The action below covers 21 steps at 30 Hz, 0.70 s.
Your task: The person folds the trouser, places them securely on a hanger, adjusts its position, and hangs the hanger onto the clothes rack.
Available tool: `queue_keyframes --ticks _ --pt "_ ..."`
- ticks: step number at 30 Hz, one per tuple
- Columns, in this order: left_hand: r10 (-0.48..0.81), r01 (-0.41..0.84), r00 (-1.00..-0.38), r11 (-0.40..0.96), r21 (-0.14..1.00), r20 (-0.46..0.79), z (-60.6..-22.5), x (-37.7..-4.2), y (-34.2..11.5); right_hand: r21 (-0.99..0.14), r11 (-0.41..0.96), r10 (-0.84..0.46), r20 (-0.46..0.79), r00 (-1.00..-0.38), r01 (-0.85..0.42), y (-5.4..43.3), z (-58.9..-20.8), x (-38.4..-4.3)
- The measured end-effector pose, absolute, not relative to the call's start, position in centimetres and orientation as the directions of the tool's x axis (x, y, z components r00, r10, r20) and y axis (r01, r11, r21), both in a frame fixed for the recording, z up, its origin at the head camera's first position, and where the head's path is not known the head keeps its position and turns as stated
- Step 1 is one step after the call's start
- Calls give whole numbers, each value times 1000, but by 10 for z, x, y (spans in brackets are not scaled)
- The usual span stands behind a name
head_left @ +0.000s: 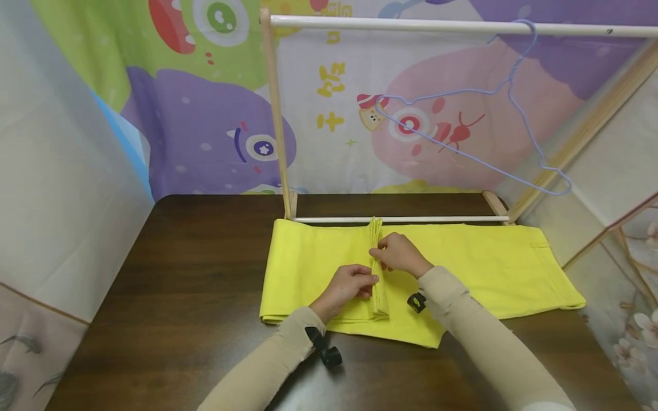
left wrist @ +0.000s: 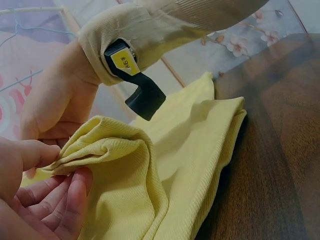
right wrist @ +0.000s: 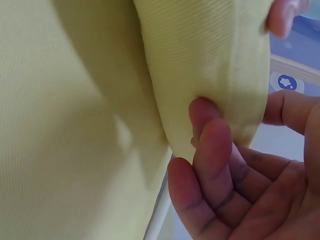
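Note:
Yellow trousers [head_left: 478, 268] lie lengthwise across the table, doubled over so that one leg lies on the other. Near their middle, a gathered fold [head_left: 378, 297] stands up as a narrow ridge running from front to back. My left hand [head_left: 349, 285] pinches this ridge between thumb and fingers, toward its front half. Farther back, my right hand [head_left: 403, 254] pinches it from the right side. In the left wrist view the layered cloth [left wrist: 107, 145] loops out beyond the fingertips. The right wrist view shows my right fingers [right wrist: 212, 150] against one face of the fold.
A rack with a white top bar [head_left: 411, 24] and wooden posts stands behind the trousers. From the bar hangs a blue wire hanger [head_left: 462, 91]. Its white lower bar [head_left: 437, 219] runs along the trousers' back edge. Brown tabletop [head_left: 195, 297] shows at the left.

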<state>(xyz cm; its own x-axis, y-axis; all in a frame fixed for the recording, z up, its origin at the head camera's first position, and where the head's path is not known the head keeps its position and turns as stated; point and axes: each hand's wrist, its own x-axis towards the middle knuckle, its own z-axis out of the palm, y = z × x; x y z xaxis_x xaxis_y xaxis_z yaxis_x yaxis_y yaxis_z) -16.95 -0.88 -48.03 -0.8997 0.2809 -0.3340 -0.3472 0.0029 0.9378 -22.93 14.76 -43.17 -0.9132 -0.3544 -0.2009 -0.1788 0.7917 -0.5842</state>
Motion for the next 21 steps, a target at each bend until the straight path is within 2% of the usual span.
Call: queue_keyframes --ticks 11,21 --pt "317 -325 -899 -18 946 -303 -481 -167 -9 -551 830 -308 -326 -894 -85 153 -445 -231" --pt "277 -318 -910 6 948 -307 -480 -167 -28 -686 727 -251 -304 -919 28 161 -442 -231"
